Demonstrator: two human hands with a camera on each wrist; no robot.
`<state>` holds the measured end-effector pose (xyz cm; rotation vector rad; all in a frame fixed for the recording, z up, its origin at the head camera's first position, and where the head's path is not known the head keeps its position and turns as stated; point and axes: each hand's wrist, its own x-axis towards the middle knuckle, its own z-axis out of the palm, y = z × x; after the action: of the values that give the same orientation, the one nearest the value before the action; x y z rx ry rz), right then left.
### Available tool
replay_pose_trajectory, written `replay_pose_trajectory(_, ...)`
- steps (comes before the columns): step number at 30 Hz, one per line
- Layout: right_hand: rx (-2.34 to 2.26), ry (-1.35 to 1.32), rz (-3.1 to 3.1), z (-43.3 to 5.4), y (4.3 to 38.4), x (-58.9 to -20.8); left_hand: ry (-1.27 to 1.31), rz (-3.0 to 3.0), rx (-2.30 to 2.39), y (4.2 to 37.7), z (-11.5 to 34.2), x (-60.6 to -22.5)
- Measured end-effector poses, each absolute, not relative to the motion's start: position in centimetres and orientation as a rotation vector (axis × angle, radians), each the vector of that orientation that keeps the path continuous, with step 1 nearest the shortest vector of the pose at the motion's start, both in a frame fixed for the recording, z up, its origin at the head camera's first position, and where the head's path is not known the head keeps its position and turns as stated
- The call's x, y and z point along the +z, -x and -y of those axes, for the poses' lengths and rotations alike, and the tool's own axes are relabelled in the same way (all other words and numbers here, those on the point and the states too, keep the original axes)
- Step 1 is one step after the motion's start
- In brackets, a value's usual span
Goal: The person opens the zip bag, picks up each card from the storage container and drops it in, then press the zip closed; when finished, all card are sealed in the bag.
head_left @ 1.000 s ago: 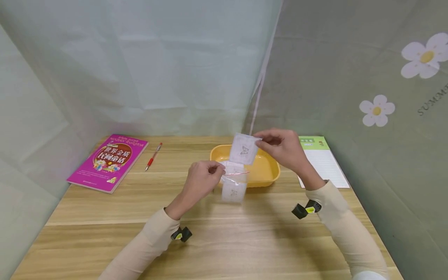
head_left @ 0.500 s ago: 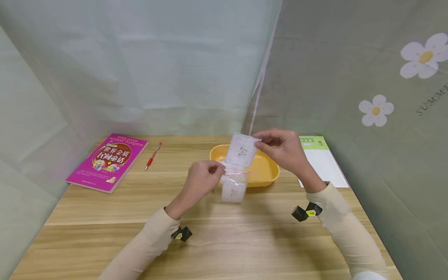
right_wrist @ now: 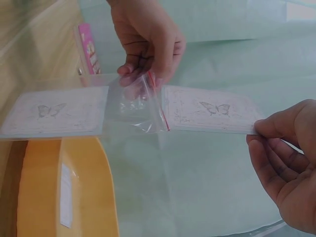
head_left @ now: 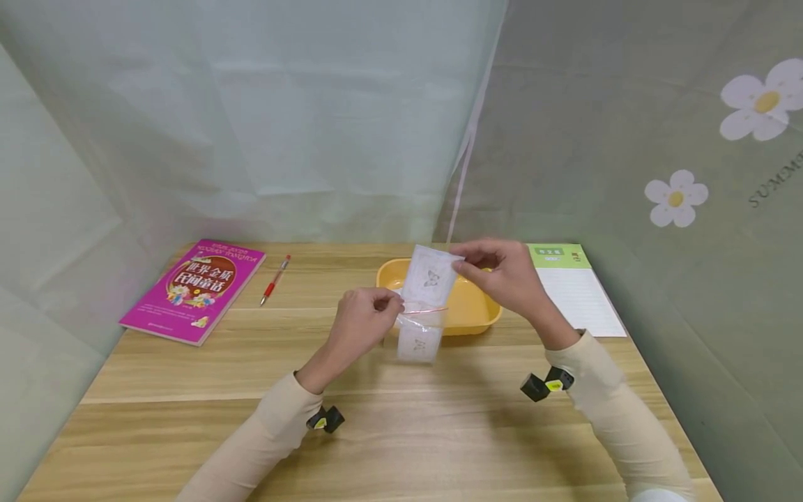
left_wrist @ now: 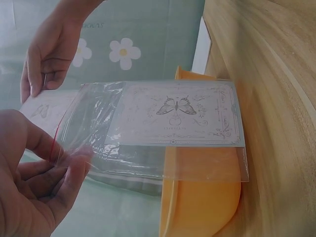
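Note:
My left hand (head_left: 366, 317) pinches the mouth edge of a clear zip bag (left_wrist: 101, 128) with a red strip. Inside the bag lies a white card (right_wrist: 54, 111) printed with a butterfly. Above the mouth, my right hand (head_left: 502, 275) pinches a second butterfly card (right_wrist: 212, 109) by its upper corner, between thumb and fingers. That card's lower edge meets the red strip; whether it has entered the bag I cannot tell. Both hands hover over the front of a yellow tray (head_left: 489, 324).
A white piece (right_wrist: 65, 195) lies inside the tray. At the left of the wooden table (head_left: 439, 432) are a pink book (head_left: 194, 293) and a red pen (head_left: 274, 281). A lined writing pad (head_left: 580, 300) lies at the right, partly behind my right arm.
My right hand has come down slightly and to the left, bringing its card down to the bag's mouth. The left hand and the bag have stayed in place.

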<state>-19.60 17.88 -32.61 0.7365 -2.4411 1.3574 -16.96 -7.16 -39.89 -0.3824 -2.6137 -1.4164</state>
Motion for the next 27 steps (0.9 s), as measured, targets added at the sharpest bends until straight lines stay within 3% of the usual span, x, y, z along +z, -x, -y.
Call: replay_pose_trajectory(27, 1.318, -0.812, 2.521, -16.9, 19.3, -35.0, 0.389, 2.587, -1.396, 17.0, 7.1, -39.6)
